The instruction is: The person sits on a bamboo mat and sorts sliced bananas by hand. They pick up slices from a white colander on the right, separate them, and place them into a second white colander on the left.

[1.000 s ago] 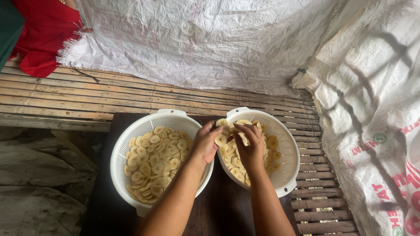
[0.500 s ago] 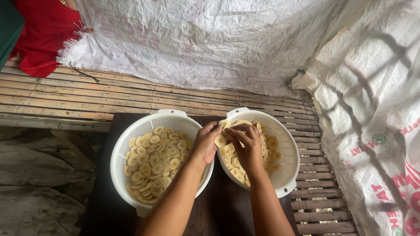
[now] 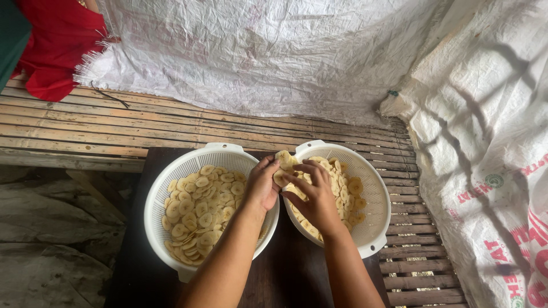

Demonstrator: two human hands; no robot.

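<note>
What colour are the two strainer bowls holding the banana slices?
Both strainer bowls, left and right, are white perforated plastic, seen clearly in the head view.

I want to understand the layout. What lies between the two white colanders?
In the head view, the left hand and a clump of banana slices fill the gap between the left colander and the right colander; below, dark tabletop.

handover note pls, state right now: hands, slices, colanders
Left hand: at the gap between the two colanders, pinching a clump of stuck slices.
Right hand: over the right colander, fingers on the same clump.
Left colander: holds a layer of loose single slices.
Right colander: slices piled and overlapping.
Both sit on a dark board over the slat floor.
Left to do, seemingly: separate the clump in hand and the right pile.
</note>
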